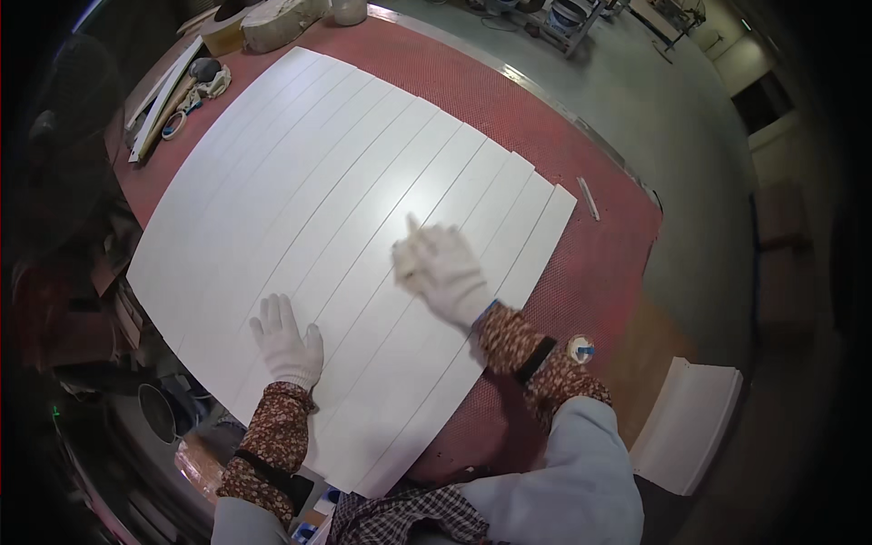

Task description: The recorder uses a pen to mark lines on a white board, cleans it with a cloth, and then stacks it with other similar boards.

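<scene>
The red surface point(604, 250) carries the white strips point(272, 163), laid side by side as a broad sheet in front of you. Your hands are well apart: the left hand point(289, 343) lies palm down on the strips, gripping nothing; the right hand point(450, 272), farther out, has its fingers around a pale, blurred pad point(408, 265). The step in hand looks like rubbing the strips; another stroke would call for even pressure, your left palm bracing them.

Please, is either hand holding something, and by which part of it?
The right hand seems to hold a pale pad, but blur hides by which part. The left hand lies flat on the white boards, holding nothing.
</scene>
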Motion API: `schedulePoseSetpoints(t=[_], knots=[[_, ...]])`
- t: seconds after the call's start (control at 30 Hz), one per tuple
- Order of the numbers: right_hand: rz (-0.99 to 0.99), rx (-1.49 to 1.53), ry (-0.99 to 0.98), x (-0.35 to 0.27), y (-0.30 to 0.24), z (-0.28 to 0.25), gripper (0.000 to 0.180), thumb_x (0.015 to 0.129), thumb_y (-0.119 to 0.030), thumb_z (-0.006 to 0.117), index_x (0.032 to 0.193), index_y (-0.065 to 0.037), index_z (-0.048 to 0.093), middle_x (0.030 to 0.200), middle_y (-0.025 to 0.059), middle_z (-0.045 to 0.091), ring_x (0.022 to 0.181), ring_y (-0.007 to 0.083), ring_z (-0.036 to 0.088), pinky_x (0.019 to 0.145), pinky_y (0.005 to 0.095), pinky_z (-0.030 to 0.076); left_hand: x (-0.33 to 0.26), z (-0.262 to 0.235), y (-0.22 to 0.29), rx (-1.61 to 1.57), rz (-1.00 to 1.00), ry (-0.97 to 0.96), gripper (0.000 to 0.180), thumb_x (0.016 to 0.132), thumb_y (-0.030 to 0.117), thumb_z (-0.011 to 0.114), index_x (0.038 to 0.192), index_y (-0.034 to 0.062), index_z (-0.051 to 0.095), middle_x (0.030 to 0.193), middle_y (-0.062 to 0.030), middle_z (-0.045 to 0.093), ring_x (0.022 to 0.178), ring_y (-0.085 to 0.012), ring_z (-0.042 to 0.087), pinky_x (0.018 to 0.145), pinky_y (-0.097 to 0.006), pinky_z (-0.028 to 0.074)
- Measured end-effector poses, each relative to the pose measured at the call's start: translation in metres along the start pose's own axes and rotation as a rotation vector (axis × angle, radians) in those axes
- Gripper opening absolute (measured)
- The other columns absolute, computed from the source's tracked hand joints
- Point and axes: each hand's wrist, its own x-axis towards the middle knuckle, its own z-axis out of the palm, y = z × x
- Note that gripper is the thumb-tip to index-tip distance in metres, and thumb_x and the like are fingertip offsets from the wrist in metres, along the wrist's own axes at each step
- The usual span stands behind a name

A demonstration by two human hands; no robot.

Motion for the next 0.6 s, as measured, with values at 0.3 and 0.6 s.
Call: schedulePoseSetpoints(t=[0.3,0.6], knots=[[0.379,-0.205,0.111,0.060,0.099,-0.017,0.048,0.095,-0.036,0.056,0.134,-0.010,0.064,0.127,0.0191,0.064,0.121,0.0366,0.051,0.111,0.0506,0.036,0.004,-0.002,0.003,0.038,0.004,0.001,0.077,0.091,0.027,0.064,0.156,-0.0057,0.039,0.160,-0.0270,0.041,0.154,-0.0423,0.032,0.127,-0.060,0.017],[-0.004,0.244,-0.081,-0.104,-0.079,0.002,0.059,0.083,-0.024,0.075,0.131,0.006,0.056,0.125,0.0187,0.061,0.119,0.0421,0.054,0.115,0.0527,0.039,0.005,0.004,0.010,-0.011,0.020,0.032,0.078,0.091,0.030,0.066,0.156,-0.0048,0.040,0.160,-0.0270,0.041,0.154,-0.0414,0.031,0.127,-0.061,0.017]])
